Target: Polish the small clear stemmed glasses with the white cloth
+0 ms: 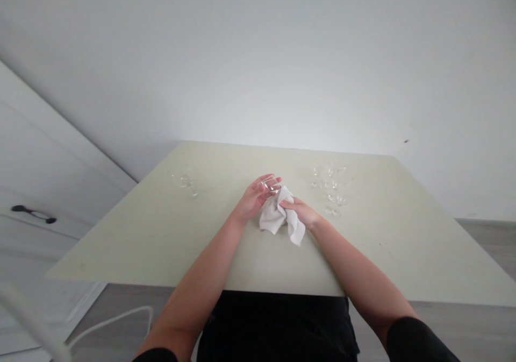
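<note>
Above the middle of the table, my left hand (pixel 253 198) is closed around a small clear glass (pixel 269 184), which lies tilted in the fingers. My right hand (pixel 300 210) grips a white cloth (pixel 278 215), its loose ends hanging down toward the tabletop. The upper part of the cloth meets the glass or lies right beside it; I cannot tell whether any of it is inside. The cloth hides some of the right fingers.
Several clear glasses (pixel 331 184) stand close together on the pale table (pixel 161 243), right of my hands. A smaller group of clear glasses (pixel 186 182) is at the left. Behind the table is a white wall (pixel 282 71); a white cabinet (pixel 48 168) with a dark handle is at left.
</note>
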`<state>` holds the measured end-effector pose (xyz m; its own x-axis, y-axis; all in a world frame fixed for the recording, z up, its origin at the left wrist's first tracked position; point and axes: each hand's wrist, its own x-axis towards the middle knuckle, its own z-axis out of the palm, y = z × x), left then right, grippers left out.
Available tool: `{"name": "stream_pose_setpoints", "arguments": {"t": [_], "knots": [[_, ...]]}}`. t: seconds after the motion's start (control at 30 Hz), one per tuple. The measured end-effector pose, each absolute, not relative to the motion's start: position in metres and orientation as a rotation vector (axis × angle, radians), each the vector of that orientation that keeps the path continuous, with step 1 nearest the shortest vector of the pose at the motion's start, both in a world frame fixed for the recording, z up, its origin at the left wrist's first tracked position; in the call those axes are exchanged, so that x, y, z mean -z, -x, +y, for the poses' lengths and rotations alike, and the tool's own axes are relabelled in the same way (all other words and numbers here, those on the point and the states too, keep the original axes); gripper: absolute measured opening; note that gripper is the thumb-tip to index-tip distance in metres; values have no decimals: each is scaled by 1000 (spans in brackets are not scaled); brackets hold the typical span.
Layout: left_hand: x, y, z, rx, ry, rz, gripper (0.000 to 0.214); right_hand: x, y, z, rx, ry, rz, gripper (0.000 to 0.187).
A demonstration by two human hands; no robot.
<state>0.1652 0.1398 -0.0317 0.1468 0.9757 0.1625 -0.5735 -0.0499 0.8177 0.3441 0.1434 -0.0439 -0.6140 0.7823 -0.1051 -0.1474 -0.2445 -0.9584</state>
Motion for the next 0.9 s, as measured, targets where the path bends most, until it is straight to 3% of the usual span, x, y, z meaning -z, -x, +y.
{"name": "stream_pose_setpoints", "arguments": {"t": [0.23,0.3,0.47,0.53,0.67,0.73,0.9], "knots": [[36,-169,146,-1424,-925,962,58,44,-336,142,-932,1171,-1826,18],[37,-169,146,-1429,-894,978,60,44,-337,143,-987,1137,-1818,17],[31,-169,139,-1421,-845,722,64,43,-339,143,-1626,906,-1575,33],[29,-170,139,-1412,-868,691,62,42,-338,141,-1543,922,-1606,28],[32,-170,142,-1484,-975,830,60,45,-335,140,-1033,1081,-1798,12],[34,-169,144,-1488,-960,855,62,45,-335,141,-1076,1067,-1800,12],[35,-167,143,-1476,-856,731,59,44,-336,143,-1665,922,-1488,44]]}}
